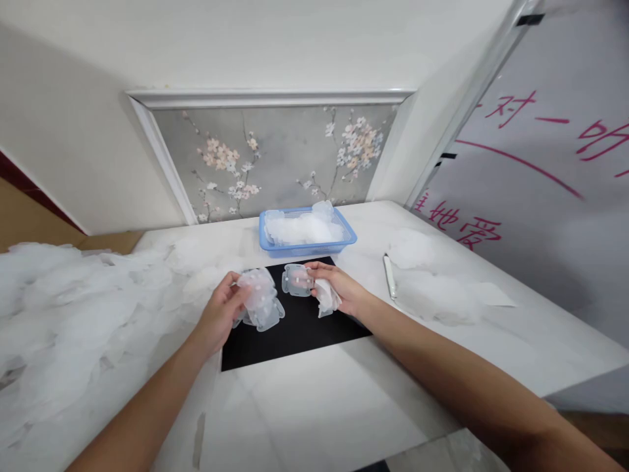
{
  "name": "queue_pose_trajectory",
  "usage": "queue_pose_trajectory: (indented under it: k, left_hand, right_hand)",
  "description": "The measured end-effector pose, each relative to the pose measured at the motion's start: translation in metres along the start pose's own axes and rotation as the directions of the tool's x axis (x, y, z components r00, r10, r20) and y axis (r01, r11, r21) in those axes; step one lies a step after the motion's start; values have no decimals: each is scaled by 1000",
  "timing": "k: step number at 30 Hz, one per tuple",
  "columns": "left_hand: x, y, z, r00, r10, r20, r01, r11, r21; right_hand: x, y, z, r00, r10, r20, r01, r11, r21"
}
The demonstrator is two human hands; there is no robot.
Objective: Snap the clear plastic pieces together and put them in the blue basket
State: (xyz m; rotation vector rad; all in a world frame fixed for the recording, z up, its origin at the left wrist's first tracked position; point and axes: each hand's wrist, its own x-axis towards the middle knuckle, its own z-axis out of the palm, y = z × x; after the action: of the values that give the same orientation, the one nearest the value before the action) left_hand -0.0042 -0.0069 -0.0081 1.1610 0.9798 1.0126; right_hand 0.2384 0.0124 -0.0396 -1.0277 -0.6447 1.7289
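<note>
My left hand (223, 313) pinches several translucent plastic pieces (259, 295), fanned out over the left part of a black mat (275, 347). Between the thumb and fingers of my right hand (339, 285) is a single clear plastic piece (296, 280) with rounded tabs and small slots. A crumpled white wad (326, 298), perhaps tissue or cloth, is tucked under the same hand's curled fingers. Both hands hover just above the mat, apart from each other.
Behind the mat stands a blue basket (307, 250) filled with similar translucent pieces. A big heap of them (73, 328) covers the left side. On the right lie a white pen-like tool (390, 276) and a flatter pile (437, 295). A whiteboard (540, 164) leans beyond.
</note>
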Motion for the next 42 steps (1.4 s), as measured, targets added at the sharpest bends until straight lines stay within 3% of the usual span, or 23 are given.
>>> queue_pose_trajectory:
  k: [2,5,7,9,11,13,15,17,20,22,24,25,27,29,31,33,36,42]
  left_hand:
    - [1,2,0,996,-82,-27,75,976,-206]
    - [5,1,-2,986,-167,-2,156,925,-347]
    - [7,-1,-3,978,-207,40,206,898,-388]
    - [9,-3,-5,968,-235,89,250,877,-410]
    - [10,-3,-6,965,-241,107,264,867,-424]
    - [9,-2,-6,968,-232,95,250,866,-433]
    - [8,-1,-5,969,-230,86,244,869,-430]
    - [6,0,-3,969,-230,88,245,872,-424]
    - [4,0,-2,972,-216,87,232,866,-443]
    - [5,0,-2,976,-207,71,216,860,-462]
    - [6,0,-3,977,-206,52,206,858,-471]
    - [6,-1,-4,979,-202,39,196,862,-467]
    - [8,-3,-4,986,-169,5,154,885,-439]
    - [8,-6,-5,991,-130,-38,105,914,-392]
    - [9,-8,-5,988,-136,-66,105,930,-353]
    - [9,-8,-4,980,-186,-66,154,931,-330]
    - [8,-5,-3,973,-229,-22,209,918,-338]
    - [8,3,-1,953,-290,88,301,877,-374]
  right_hand:
    - [1,1,-1,1000,-3,9,3,1000,3]
    - [2,3,-2,999,-36,14,36,999,-23]
    - [1,3,-2,991,-132,8,132,985,-113]
    - [-1,2,-2,950,-313,9,300,900,-317]
    - [-6,2,0,869,-486,96,446,683,-579]
    - [-11,4,4,791,-532,301,544,385,-746]
    - [-17,10,9,717,-436,545,642,108,-759]
    - [-21,18,14,640,-300,708,713,-114,-692]
    - [-21,30,19,585,-233,777,697,-344,-629]
    - [-19,35,20,563,-235,792,691,-392,-607]
    - [-16,36,21,548,-242,801,731,-328,-599]
    - [-14,35,21,560,-266,784,748,-244,-617]
    - [-12,32,21,651,-369,663,720,25,-693]
    - [-10,26,20,785,-451,426,601,383,-702]
    - [-7,19,17,896,-392,211,440,710,-550]
    - [-5,12,12,959,-246,143,281,900,-334]
    - [-2,3,3,979,-96,178,125,980,-155]
    - [1,1,-6,967,-13,254,56,986,-160]
